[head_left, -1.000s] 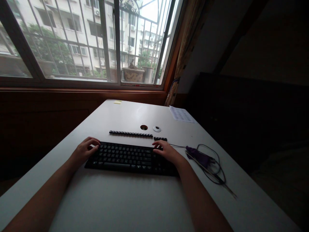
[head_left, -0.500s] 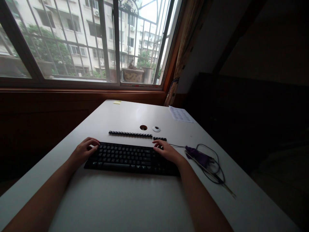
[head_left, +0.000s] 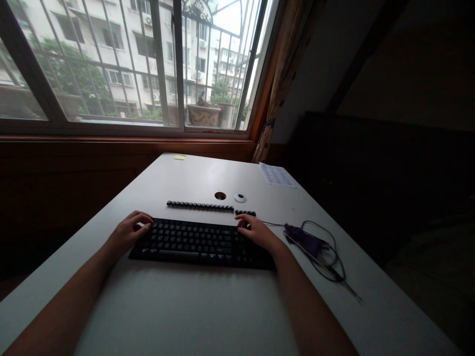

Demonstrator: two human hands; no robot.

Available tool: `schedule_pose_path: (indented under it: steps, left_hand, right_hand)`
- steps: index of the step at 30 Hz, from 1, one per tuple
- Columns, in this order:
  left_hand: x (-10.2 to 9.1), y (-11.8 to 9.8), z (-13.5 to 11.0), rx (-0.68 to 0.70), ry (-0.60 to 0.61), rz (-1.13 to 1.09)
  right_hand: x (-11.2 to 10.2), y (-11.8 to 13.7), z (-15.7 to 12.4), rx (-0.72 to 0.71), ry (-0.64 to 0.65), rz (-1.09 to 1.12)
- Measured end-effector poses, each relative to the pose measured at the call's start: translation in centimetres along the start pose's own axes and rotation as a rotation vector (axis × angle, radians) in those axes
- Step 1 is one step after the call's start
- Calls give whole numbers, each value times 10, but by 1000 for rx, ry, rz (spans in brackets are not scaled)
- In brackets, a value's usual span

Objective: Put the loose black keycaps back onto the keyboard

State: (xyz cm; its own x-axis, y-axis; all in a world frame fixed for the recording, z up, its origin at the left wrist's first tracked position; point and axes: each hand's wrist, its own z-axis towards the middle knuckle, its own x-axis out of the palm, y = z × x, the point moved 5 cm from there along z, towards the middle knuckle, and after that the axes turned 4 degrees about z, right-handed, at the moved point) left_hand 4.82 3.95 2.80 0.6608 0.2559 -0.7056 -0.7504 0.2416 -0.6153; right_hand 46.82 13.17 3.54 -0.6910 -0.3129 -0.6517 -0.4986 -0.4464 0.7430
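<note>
A black keyboard [head_left: 193, 240] lies on the white desk [head_left: 193, 306] in front of me. My left hand [head_left: 128, 231] rests on the keyboard's left end, its fingers curled over the upper left corner. At the right end, my right hand [head_left: 258, 231] lies over the keys with bent fingers drawn together at the top row; what they pinch is hidden. Just behind the keyboard lies a long row of loose black keycaps [head_left: 200, 205]. A short group of keycaps [head_left: 245, 213] lies right beside my right fingertips.
A round cable hole [head_left: 220, 196] and its white cap [head_left: 240, 198] sit behind the keycaps. A purple object with a looped black cable [head_left: 308, 241] lies to the right. A printed sheet [head_left: 277, 175] and a yellow note [head_left: 180, 157] lie near the far edge, under the barred window.
Almost nothing: both hands stay at the keyboard's ends. My right fingertips have shifted slightly toward the top row.
</note>
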Motion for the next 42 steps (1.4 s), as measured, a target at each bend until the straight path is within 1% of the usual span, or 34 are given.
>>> schedule_pose_path:
  steps: [3,7,9,13,16,19,22,25,30,32,37,42]
  left_hand:
    - [-1,-2,0,6,-9,-3]
    - [-1,-5,0,-1,-14,-2]
    - [-1,-5,0,3,-17,2]
    - [-1,-3,1,19,-27,8]
    - [0,-2,1,9,-23,5]
    - [0,-4,0,0,-17,-8]
    - [0,-4,0,0,-10,-12]
    - [0,-3,0,-5,-16,-5]
    - [-1,-5,1,-6,-26,1]
    - [-2,-8,1,-6,-28,-2]
    - [-4,-13,1,-2,-33,-6]
    - [-3,-12,1,-2,-31,-5]
  right_hand:
    - [-3,-4,3,1,-74,-28]
    - [-8,-11,6,-44,-281,-100]
    - [-7,-12,7,-79,-334,-152]
    - [5,-12,6,-136,-296,-318]
    - [12,-12,5,-136,-254,-465]
    - [15,-12,4,-126,-239,-578]
    - [18,-10,4,-166,-213,-639]
    - [17,-7,4,-198,-203,-620]
    - [11,-2,4,-166,-210,-425]
    - [9,2,4,-175,-204,-388]
    - [8,4,5,-216,-227,-472]
    - [14,-3,8,-172,-162,-531]
